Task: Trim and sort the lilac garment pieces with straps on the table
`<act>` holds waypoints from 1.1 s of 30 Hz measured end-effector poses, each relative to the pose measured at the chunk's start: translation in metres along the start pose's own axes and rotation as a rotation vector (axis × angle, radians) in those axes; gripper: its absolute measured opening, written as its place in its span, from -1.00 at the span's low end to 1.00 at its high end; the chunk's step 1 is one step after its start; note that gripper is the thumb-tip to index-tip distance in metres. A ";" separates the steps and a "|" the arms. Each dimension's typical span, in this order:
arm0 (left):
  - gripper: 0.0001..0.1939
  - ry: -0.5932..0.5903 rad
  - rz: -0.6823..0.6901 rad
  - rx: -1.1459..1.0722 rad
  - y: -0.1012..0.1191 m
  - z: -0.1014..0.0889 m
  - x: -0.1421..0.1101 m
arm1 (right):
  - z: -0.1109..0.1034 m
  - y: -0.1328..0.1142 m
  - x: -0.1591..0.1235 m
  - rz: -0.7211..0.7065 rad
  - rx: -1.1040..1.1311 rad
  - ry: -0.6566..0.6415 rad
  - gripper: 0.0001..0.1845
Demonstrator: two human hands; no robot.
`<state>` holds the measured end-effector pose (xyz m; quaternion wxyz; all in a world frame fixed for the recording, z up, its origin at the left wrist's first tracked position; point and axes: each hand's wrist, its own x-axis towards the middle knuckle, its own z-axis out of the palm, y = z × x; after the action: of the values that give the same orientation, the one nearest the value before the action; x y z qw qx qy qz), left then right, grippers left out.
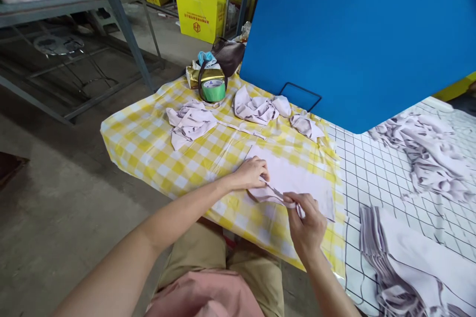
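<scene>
A flat, pale lilac fabric piece [303, 178] lies on the yellow-and-white checked cloth in front of me. My left hand [255, 172] is closed on its near left edge, fingers pinched together. To the right, my right hand [307, 215] pinches the same near edge, with a narrow fold of fabric looping out between thumb and fingers. Between the hands the edge is lifted and stretched; a thin grey sliver shows there, too small to tell what it is. Crumpled lilac fabric [191, 123] and another bunched lilac piece [256, 106] lie beyond my hands.
A roll of green tape [213, 90], a gold tissue box [193, 77] and a dark bag [228, 54] stand at the far table corner. A large blue board [353, 34] rises behind. Stacked lilac pieces [409, 242] and a fabric heap [435, 153] lie right.
</scene>
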<state>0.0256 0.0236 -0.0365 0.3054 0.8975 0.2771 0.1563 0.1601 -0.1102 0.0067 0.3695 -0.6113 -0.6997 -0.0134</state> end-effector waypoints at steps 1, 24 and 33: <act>-0.86 -0.038 0.027 0.014 0.000 -0.004 -0.001 | -0.004 -0.005 -0.005 -0.024 0.028 0.007 -0.91; -0.38 -0.140 0.066 0.284 0.021 0.013 -0.005 | 0.007 0.098 -0.008 0.228 -0.567 -0.301 -0.50; -0.34 -0.355 -0.057 0.226 0.006 -0.023 -0.044 | -0.006 0.129 -0.036 0.264 -0.525 -0.316 -0.43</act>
<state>-0.0176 0.0038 -0.0200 0.2510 0.9314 0.2598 -0.0450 0.2738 -0.1113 -0.0637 0.0846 -0.7656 -0.6357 -0.0502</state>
